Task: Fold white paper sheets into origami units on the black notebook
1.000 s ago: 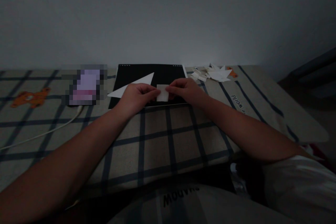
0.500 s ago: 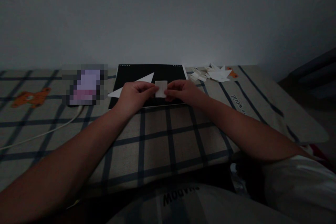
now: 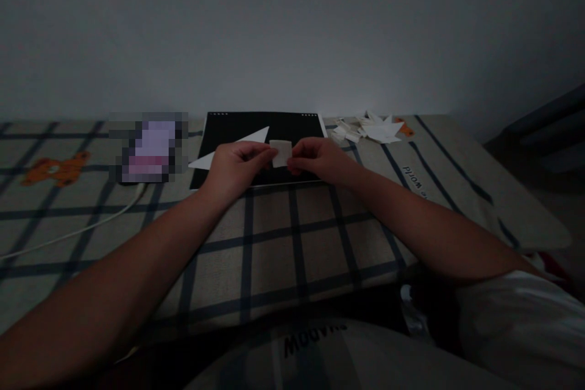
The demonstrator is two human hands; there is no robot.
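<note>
A small, nearly square piece of white paper [image 3: 281, 153] is held up between my two hands. My left hand [image 3: 237, 164] pinches its left edge between thumb and forefinger. At the opposite edge, the closed thumb and fingers of my right hand [image 3: 320, 158] grip the paper's lower right side. Both hands are over a black sheet [image 3: 292, 125] with a row of small holes at its top corners. On that sheet lies a long, pointed white paper piece [image 3: 249, 137], partly hidden behind my left hand.
A pile of folded white paper pieces [image 3: 379, 129] lies right of the black sheet. To the left, a phone [image 3: 150, 149] with a blurred screen has a white cable [image 3: 109, 217] attached. A checked cloth [image 3: 274, 244] covers the table, which meets a wall [image 3: 274, 30] behind.
The small paper has tilted slightly, its lower edge a little higher on the right. My right hand has shifted very slightly upward; the left has barely moved.
</note>
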